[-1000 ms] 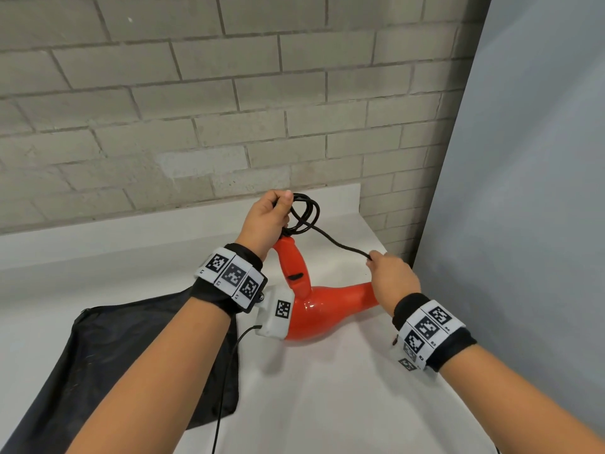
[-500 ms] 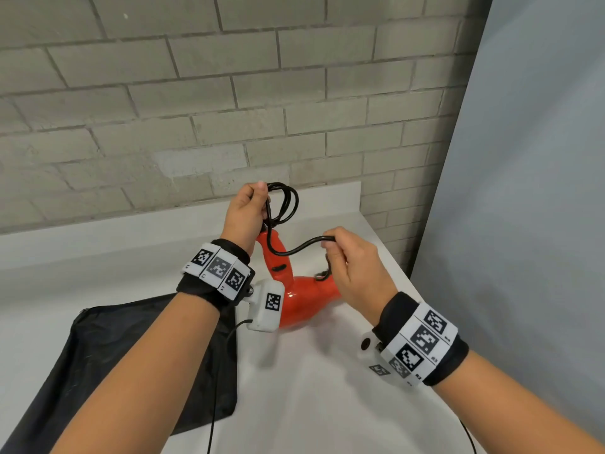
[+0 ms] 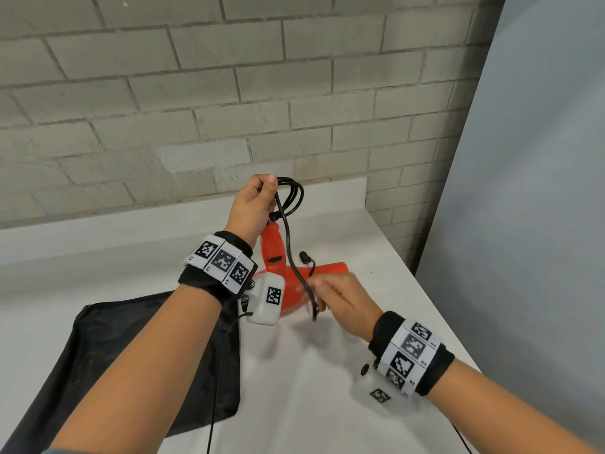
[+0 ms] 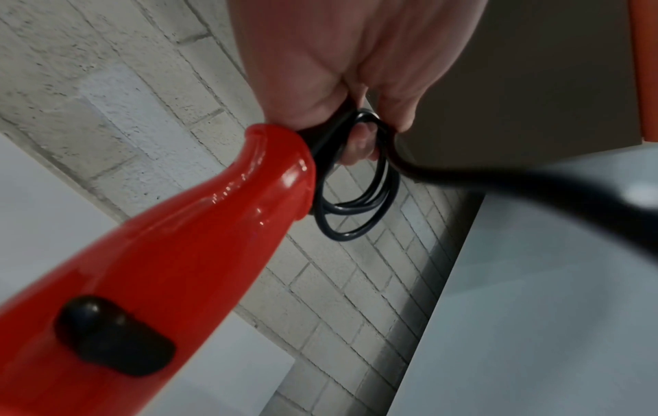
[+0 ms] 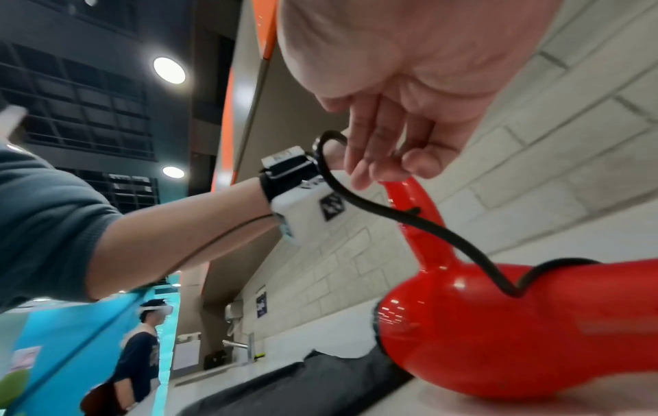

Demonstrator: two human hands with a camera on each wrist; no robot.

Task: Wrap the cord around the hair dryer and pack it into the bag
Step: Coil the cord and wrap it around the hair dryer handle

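The red hair dryer (image 3: 296,291) stands on the white table (image 3: 327,404) with its handle (image 3: 274,245) pointing up and its nozzle (image 3: 332,268) to the right. My left hand (image 3: 262,198) grips several black cord (image 3: 294,194) loops at the handle's top; the left wrist view shows the fingers (image 4: 359,140) through the coil (image 4: 356,202). One strand runs down in front of the dryer to my right hand (image 3: 319,296), which pinches it low by the body. In the right wrist view that strand (image 5: 409,219) hooks past my fingers (image 5: 374,157). The plug end (image 3: 304,257) sticks up behind.
The black bag (image 3: 137,355) lies flat on the table left of the dryer, partly under my left forearm. A brick wall stands close behind and a grey panel (image 3: 523,224) closes the right side. A person (image 5: 142,351) stands far off in the right wrist view.
My right hand has come down from beside the handle to in front of the dryer's body, drawing the cord strand downward. My left hand keeps the loops at the handle's top.
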